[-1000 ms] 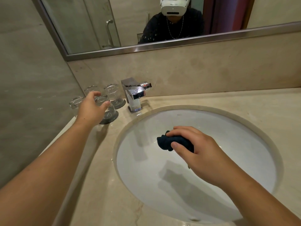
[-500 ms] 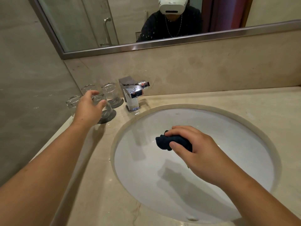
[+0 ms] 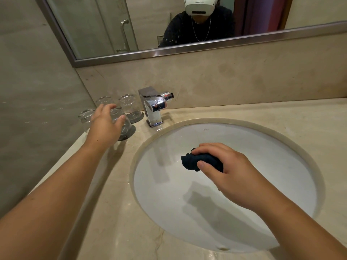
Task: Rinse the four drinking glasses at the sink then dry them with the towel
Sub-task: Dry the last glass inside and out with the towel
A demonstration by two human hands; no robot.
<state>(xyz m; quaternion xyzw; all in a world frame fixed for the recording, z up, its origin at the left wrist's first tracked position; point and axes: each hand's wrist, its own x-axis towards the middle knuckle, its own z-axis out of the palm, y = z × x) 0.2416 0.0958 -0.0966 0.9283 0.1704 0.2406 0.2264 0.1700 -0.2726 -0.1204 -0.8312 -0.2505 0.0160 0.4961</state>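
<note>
My left grip (image 3: 106, 124) curls round the near upturned glass (image 3: 125, 126), far left on the tabletop (image 3: 112, 212). My right grip (image 3: 227, 171) pinches the bunched dark towel (image 3: 189, 162) over the sink (image 3: 266, 162).

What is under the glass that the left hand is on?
A dark round coaster lies under the front glass; its right edge sticks out. The left hand, wrapped round the glass, covers the coaster's left side.

Four glasses (image 3: 128, 102) stand at the counter's (image 3: 281, 113) back-left corner — two dark coasters (image 3: 135, 117) show under them. One tap (image 3: 153, 109), one sink (image 3: 244, 147), one towel (image 3: 189, 162), one mirror (image 3: 93, 25) with one person (image 3: 199, 30) reflected. Two hands — the left hand (image 3: 105, 124) and the right hand (image 3: 231, 171).
</note>
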